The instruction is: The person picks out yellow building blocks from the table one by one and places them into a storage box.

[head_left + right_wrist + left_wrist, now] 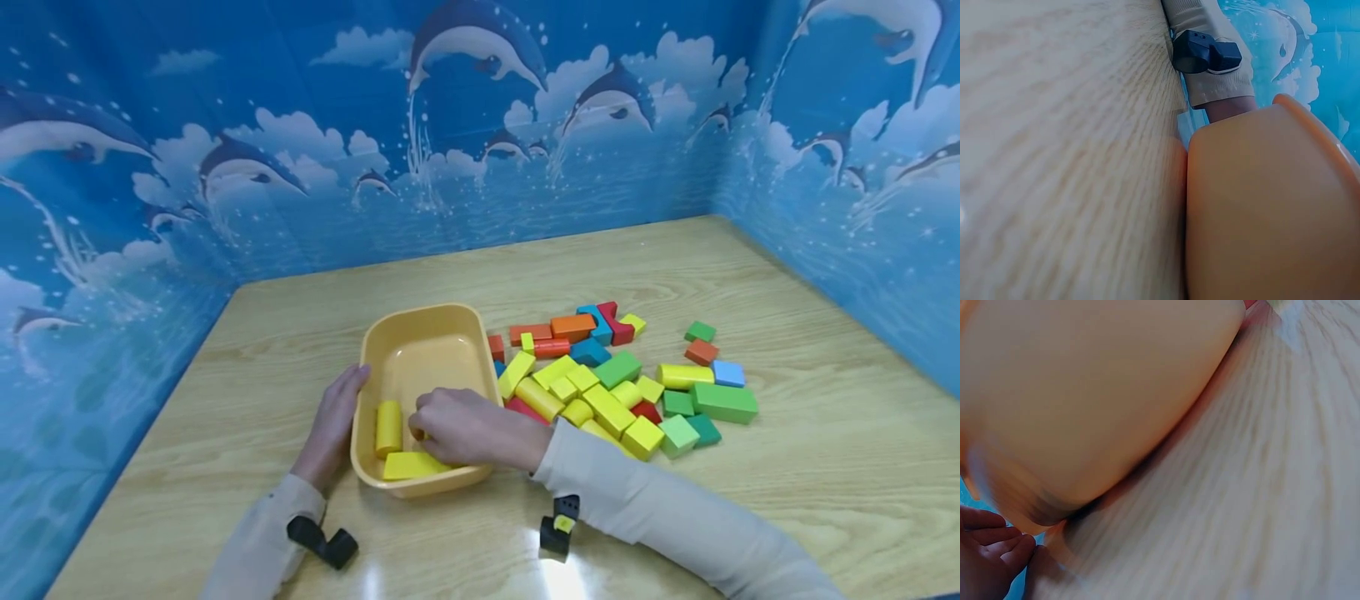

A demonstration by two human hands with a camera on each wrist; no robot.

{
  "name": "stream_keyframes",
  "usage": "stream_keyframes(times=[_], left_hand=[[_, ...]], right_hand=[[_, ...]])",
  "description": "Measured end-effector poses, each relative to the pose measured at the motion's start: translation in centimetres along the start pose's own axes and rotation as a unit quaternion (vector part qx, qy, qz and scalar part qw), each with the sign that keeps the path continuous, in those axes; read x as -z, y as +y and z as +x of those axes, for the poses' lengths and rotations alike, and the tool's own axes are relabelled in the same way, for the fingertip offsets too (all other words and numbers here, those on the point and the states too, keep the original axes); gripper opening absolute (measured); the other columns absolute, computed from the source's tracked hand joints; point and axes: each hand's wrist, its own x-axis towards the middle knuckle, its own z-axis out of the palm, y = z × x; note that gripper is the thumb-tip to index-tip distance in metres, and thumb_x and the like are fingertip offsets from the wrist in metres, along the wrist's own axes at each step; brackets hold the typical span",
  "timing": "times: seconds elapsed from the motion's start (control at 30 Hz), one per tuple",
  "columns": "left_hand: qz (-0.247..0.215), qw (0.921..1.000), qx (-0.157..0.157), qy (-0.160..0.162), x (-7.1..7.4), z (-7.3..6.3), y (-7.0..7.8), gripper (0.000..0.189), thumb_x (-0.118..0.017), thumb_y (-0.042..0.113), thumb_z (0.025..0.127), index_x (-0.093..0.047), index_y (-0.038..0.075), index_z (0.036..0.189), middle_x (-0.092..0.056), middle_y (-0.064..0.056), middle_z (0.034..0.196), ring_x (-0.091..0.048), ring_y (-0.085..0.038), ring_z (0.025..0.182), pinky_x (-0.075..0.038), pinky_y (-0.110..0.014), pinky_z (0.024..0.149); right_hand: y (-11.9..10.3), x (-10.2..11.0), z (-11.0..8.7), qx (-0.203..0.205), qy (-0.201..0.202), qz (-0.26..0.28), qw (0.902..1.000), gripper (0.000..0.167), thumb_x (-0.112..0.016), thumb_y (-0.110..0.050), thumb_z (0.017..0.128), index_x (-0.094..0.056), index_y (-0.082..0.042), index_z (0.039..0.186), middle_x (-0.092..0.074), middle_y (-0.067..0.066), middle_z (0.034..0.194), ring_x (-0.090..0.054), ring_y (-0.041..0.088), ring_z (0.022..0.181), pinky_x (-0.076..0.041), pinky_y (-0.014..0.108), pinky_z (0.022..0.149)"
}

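Note:
A yellow-orange plastic basin stands on the table before me. My left hand rests against its left outer side, fingertips near the rim; in the left wrist view the fingers lie along the outer wall. My right hand reaches over the right rim into the basin, fingers curled round a yellow block, mostly hidden by the hand, so its shape is unclear. Beside it in the basin, a yellow cylinder lies near the left wall and a flat yellow block along the near wall.
Right of the basin lies a pile of blocks: yellow ones such as a yellow cube, green ones such as a green block, and orange, red and blue ones behind, including an orange block. A dolphin-printed curtain encloses the table's far sides.

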Motion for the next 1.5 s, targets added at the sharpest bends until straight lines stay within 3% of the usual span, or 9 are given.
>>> stream_keyframes(times=[0.47,0.57,0.7,0.8,0.93,1.1,1.27,1.4,1.5], left_hand=[[0.014,0.9999,0.001,-0.005,0.0,0.0,-0.1,0.064,-0.028,0.043,0.105,-0.019,0.004,0.153,-0.034,-0.02,0.151,-0.039,-0.032,0.135,-0.035,-0.044,0.11],[0.012,0.9999,0.002,-0.005,0.0,0.0,-0.1,0.063,-0.028,0.043,0.105,-0.019,0.004,0.153,-0.035,-0.02,0.15,-0.04,-0.032,0.134,-0.036,-0.043,0.11],[0.008,1.0,-0.002,0.002,0.0,-0.2,-0.1,0.062,-0.028,0.04,0.105,-0.02,0.001,0.152,-0.037,-0.023,0.148,-0.041,-0.033,0.132,-0.036,-0.044,0.11],[0.008,0.9999,-0.008,0.006,0.0,-0.2,-0.1,0.061,-0.029,0.038,0.105,-0.02,-0.001,0.152,-0.036,-0.025,0.148,-0.039,-0.035,0.133,-0.033,-0.044,0.112],[0.009,0.9999,-0.003,0.004,0.0,-0.1,0.0,0.063,-0.029,0.04,0.105,-0.018,0.0,0.152,-0.033,-0.022,0.151,-0.037,-0.034,0.135,-0.031,-0.044,0.113],[0.01,0.9999,0.008,0.004,-0.1,0.0,0.0,0.065,-0.029,0.043,0.105,-0.015,0.002,0.153,-0.029,-0.02,0.154,-0.035,-0.033,0.137,-0.029,-0.045,0.114],[0.011,0.9999,0.005,0.008,-0.1,-0.1,0.1,0.065,-0.03,0.04,0.105,-0.014,-0.001,0.153,-0.027,-0.023,0.153,-0.033,-0.035,0.138,-0.027,-0.046,0.115],[0.014,0.9998,0.014,0.007,-0.1,-0.1,0.2,0.066,-0.03,0.043,0.104,-0.014,0.0,0.153,-0.026,-0.021,0.154,-0.031,-0.034,0.139,-0.026,-0.046,0.115],[0.014,0.9997,0.019,0.006,-0.1,0.0,0.2,0.067,-0.029,0.044,0.104,-0.013,0.002,0.154,-0.026,-0.02,0.155,-0.031,-0.033,0.139,-0.026,-0.045,0.115]], right_hand=[[0.0,-0.2,0.0,0.013,0.007,-0.02,0.9997,0.018,-0.061,-0.028,0.096,-0.073,-0.014,0.097,-0.057,-0.005,0.081,-0.05,0.007,0.068,-0.042,0.017,0.058],[0.6,0.5,0.0,0.025,0.046,-0.015,0.9985,0.021,-0.06,-0.029,0.096,-0.072,-0.014,0.104,-0.063,-0.002,0.093,-0.055,0.009,0.079,-0.047,0.019,0.068],[2.4,2.8,-0.3,0.013,0.14,0.016,0.9899,0.02,-0.061,-0.023,0.096,-0.071,-0.013,0.109,-0.066,0.002,0.107,-0.059,0.015,0.097,-0.051,0.026,0.084],[4.5,5.1,-1.2,-0.02,0.196,0.035,0.9797,0.016,-0.063,-0.013,0.094,-0.071,-0.01,0.107,-0.067,0.005,0.106,-0.06,0.019,0.1,-0.052,0.031,0.087],[7.8,7.5,-2.9,-0.088,0.222,0.039,0.9704,0.023,-0.058,0.002,0.091,-0.071,-0.007,0.107,-0.067,0.009,0.106,-0.06,0.025,0.101,-0.053,0.037,0.087],[12.1,9.2,-5.0,-0.207,0.184,0.054,0.9595,0.046,-0.041,0.015,0.084,-0.067,-0.006,0.115,-0.064,0.014,0.115,-0.059,0.03,0.102,-0.056,0.038,0.076],[15.5,10.1,-7.3,-0.314,0.102,0.072,0.9413,0.053,-0.042,0.016,0.082,-0.057,-0.004,0.129,-0.055,0.022,0.127,-0.056,0.034,0.1,-0.054,0.033,0.058],[17.2,10.2,-9.0,-0.375,0.037,0.089,0.922,0.051,-0.048,0.011,0.085,-0.049,0.0,0.135,-0.047,0.026,0.134,-0.051,0.034,0.094,-0.049,0.032,0.057],[18.0,10.0,-9.9,-0.401,-0.019,0.081,0.9123,0.031,-0.049,0.005,0.088,-0.058,0.003,0.118,-0.055,0.024,0.111,-0.046,0.029,0.08,-0.043,0.031,0.059]])
